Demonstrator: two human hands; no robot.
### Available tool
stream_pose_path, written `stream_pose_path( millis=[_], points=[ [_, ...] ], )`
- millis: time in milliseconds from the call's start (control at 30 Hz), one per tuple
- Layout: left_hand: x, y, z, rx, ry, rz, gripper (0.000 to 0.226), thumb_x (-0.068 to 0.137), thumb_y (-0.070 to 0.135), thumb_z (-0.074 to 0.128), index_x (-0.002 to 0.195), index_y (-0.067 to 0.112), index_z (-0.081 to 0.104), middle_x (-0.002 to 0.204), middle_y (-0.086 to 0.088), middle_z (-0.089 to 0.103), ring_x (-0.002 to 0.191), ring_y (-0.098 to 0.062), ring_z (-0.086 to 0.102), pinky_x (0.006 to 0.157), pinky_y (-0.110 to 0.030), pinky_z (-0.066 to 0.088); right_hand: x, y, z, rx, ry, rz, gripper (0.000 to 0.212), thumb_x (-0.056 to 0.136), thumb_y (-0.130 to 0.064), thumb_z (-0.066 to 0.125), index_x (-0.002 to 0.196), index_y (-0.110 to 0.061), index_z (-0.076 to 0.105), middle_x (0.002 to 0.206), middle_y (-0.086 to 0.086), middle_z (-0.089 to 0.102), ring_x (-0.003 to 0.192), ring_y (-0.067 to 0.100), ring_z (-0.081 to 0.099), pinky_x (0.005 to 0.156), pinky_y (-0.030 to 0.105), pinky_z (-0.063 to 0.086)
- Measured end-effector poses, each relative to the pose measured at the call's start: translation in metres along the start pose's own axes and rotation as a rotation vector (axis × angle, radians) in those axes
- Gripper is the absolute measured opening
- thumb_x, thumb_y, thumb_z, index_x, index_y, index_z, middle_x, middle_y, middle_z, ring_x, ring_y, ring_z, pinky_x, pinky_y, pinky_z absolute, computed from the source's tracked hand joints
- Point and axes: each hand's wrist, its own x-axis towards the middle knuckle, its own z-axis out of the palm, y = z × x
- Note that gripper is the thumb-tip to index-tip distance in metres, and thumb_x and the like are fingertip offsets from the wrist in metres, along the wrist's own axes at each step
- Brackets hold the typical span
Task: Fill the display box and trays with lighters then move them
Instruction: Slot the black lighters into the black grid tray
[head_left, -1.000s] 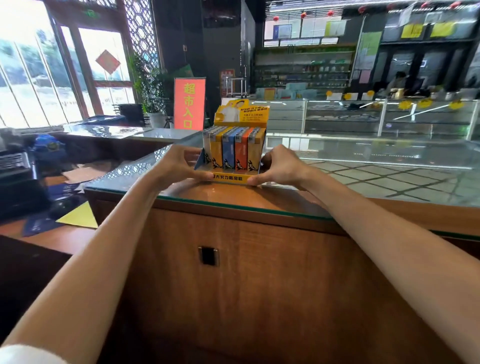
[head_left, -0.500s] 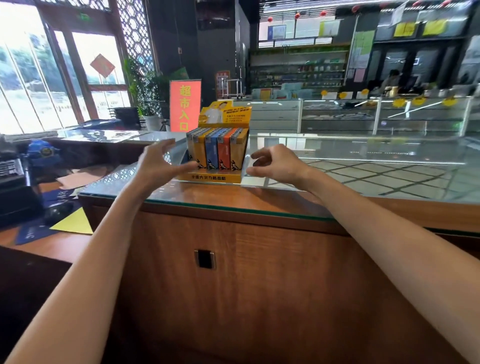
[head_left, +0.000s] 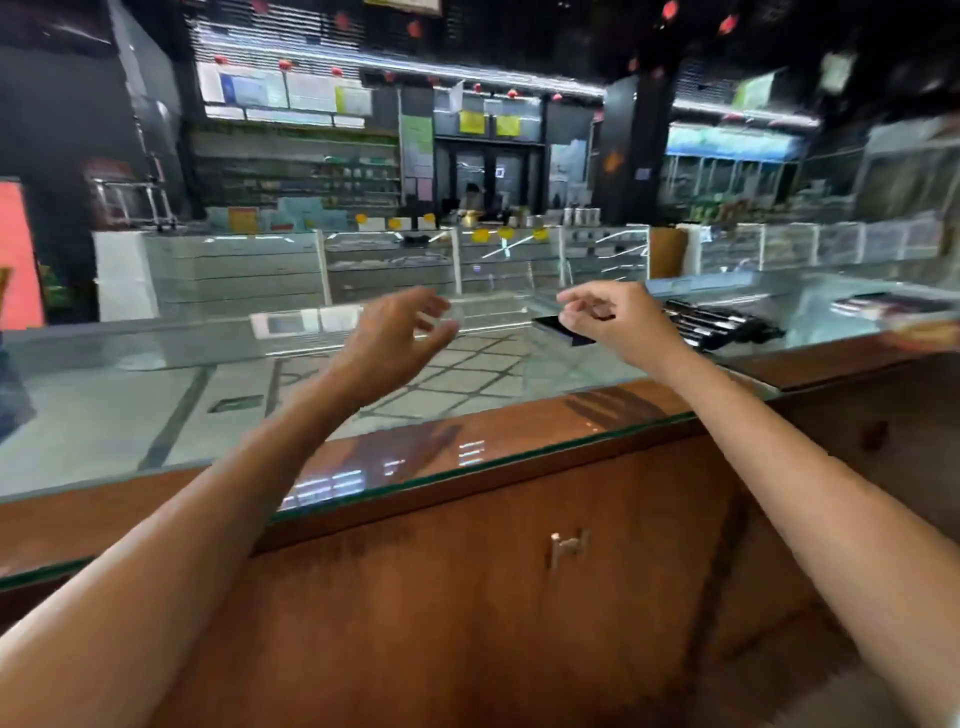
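Room: shop interior, dim ceiling, frame motion-blurred. Back wall carries stocked shelves (head_left: 296, 171) with paper notices above.

Table (head_left: 467, 457): long, with a wood front and a glass top that reflects lights along its near edge. A tiled floor shows through the glass. Small metal handle (head_left: 569, 545) on the wood front.

Glass cases (head_left: 389, 260) run across the far side of the aisle, with yellow tags along their tops. Red sign (head_left: 15, 260) cut by the left edge.

On the table at right: a dark rack of slim black items (head_left: 717, 322), possibly pens; blur prevents a firm call. A dark flat object (head_left: 566, 335) lies just behind the right hand.

Left hand (head_left: 384, 343): raised above the glass, fingers (head_left: 431, 306) apart and loosely curved, holding nothing.

Right hand (head_left: 618, 322): raised level with it, well apart from the left, fingers (head_left: 576, 301) loosely curled, thumb near forefinger, nothing between them.

Change versus 0.5 s ago: view has swung right. The display box of lighters, then standing on the table between the hands, is now out of frame to the left. The windows and plant are gone from view as well. Both hands have lifted off table level, and the gap between them is bare glass.
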Motion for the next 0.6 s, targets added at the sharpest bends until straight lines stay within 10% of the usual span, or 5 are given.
stream_pose_path(
  millis=[300,600],
  points=[
    [0.1,0.082,0.16,0.038,-0.305,0.055,0.034,0.098,0.028,0.049,0.108,-0.001,0.064,0.109,-0.018,0.066,0.097,-0.031,0.061,0.081,-0.037,0.048,0.011,0.165,-0.144,-0.128,0.32,0.291,0.02,0.084,-0.029,0.066,0.101,-0.018,0.07,0.103,0.004,0.069,0.099,0.019,0.062,0.092,0.037,0.048],
    [0.158,0.019,0.22,0.268,-0.324,-0.174,0.05,0.098,0.044,0.038,0.134,0.012,0.049,0.131,-0.021,0.053,0.122,-0.036,0.046,0.1,-0.043,0.04,0.086,0.255,-0.159,-0.183,0.07,0.527,0.065,0.082,-0.066,0.048,0.13,-0.021,0.051,0.141,0.006,0.045,0.129,0.026,0.041,0.103,0.038,0.032]
  ],
)
